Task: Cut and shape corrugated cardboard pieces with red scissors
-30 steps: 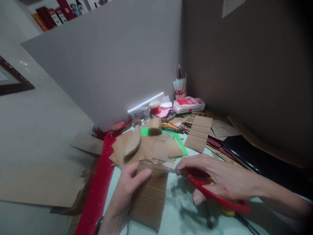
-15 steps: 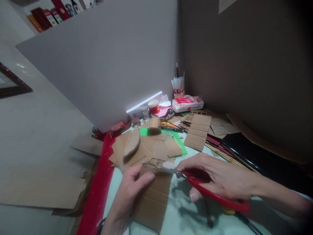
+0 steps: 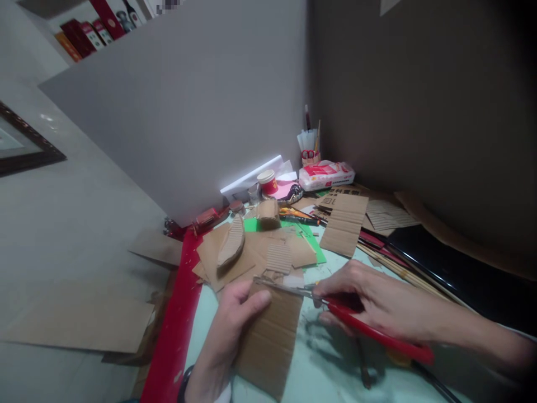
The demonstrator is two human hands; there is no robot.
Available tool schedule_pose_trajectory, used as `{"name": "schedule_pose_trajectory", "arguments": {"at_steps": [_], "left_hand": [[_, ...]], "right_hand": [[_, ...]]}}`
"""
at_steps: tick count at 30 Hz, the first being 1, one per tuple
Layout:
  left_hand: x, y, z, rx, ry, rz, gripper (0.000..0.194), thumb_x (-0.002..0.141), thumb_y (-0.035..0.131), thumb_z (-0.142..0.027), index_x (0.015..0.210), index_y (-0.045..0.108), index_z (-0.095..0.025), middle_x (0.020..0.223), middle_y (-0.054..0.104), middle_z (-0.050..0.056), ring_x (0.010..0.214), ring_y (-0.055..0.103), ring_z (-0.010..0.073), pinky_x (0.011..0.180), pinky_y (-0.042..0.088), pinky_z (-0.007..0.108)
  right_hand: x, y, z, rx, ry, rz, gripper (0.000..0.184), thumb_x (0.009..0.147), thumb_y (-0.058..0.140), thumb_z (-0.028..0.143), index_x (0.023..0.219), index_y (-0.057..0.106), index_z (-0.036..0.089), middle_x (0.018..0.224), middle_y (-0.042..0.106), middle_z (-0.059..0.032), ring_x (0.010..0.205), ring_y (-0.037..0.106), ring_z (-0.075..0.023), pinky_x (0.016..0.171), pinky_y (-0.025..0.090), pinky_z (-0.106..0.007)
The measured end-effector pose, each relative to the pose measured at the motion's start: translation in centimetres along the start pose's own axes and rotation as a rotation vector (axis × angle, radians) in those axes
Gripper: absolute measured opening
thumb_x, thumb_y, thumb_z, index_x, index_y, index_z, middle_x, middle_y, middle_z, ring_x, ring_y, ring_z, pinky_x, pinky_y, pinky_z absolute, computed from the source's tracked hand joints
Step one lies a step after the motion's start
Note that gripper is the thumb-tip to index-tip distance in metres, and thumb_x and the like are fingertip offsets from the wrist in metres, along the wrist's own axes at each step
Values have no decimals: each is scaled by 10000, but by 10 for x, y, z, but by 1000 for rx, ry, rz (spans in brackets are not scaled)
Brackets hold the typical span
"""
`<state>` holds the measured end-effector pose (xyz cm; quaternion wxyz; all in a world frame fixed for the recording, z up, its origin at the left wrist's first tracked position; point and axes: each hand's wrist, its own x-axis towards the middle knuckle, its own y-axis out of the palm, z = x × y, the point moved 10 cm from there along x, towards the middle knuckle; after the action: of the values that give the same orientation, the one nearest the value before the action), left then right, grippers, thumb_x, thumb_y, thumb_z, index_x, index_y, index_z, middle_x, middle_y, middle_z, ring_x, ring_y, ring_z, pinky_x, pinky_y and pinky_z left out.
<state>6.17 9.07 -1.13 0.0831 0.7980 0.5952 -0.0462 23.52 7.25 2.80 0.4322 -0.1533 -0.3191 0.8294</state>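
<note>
My left hand (image 3: 241, 316) grips a brown cardboard piece (image 3: 272, 341) near its upper left corner, the thumb lying on top. My right hand (image 3: 364, 299) is closed around the red handles of a pair of scissors (image 3: 381, 334). The scissor blades point left and lie along the cardboard's far edge, close to my left thumb. Just beyond the blades lies a small ribbed cardboard square (image 3: 279, 258). A curved, ribbed cardboard piece (image 3: 231, 242) rests on flat cardboard sheets (image 3: 235, 270) farther left.
A rolled cardboard block (image 3: 268, 214) stands on a green sheet (image 3: 251, 225). Behind are a red paper cup (image 3: 267, 182), a tissue pack (image 3: 327, 176) and a pen holder (image 3: 310, 158). Wooden sticks (image 3: 390, 268) and a black glossy object (image 3: 428, 263) lie at right. Grey panels enclose the back.
The scissor blades look closer together now along the cardboard's far edge, and the fingers of my right hand have drawn in. The whole view has shifted slightly.
</note>
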Motion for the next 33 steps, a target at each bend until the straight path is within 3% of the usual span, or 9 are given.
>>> {"name": "schedule_pose_trajectory", "arguments": {"at_steps": [3, 9, 15, 25, 33], "left_hand": [[-1, 3, -3, -25, 17, -9, 290, 788, 774, -390, 954, 818, -157, 841, 759, 84, 791, 671, 222, 692, 474, 281], [-5, 11, -2, -29, -5, 13, 265, 801, 772, -374, 963, 824, -171, 809, 769, 76, 778, 694, 224, 679, 484, 267], [-5, 13, 2, -37, -36, 10, 257, 813, 768, -367, 964, 817, -164, 826, 773, 81, 769, 700, 215, 668, 494, 262], [-6, 21, 9, -28, -97, 45, 287, 805, 781, -381, 980, 809, -155, 884, 784, 102, 789, 715, 231, 672, 503, 272], [-5, 25, 17, -23, -133, 78, 300, 791, 786, -395, 941, 809, -136, 820, 751, 81, 733, 656, 187, 650, 468, 254]], "right_hand": [[3, 2, 6, 55, -57, 32, 412, 941, 583, 530, 732, 697, 194, 666, 671, 2, 679, 592, -177, 708, 431, -268], [6, 1, 2, 63, -52, -26, 419, 833, 695, 618, 814, 736, 201, 692, 629, -5, 682, 567, -192, 654, 440, -266], [4, 8, -1, 85, -11, -11, 483, 888, 614, 634, 706, 701, 195, 601, 563, 7, 601, 500, -163, 568, 393, -248], [8, 9, 2, -13, 11, -22, 517, 830, 651, 702, 726, 650, 196, 664, 572, -12, 703, 538, -191, 569, 381, -237], [10, 21, -8, -19, 94, 27, 495, 885, 639, 605, 634, 535, 192, 580, 449, 42, 558, 423, -119, 508, 299, -226]]}}
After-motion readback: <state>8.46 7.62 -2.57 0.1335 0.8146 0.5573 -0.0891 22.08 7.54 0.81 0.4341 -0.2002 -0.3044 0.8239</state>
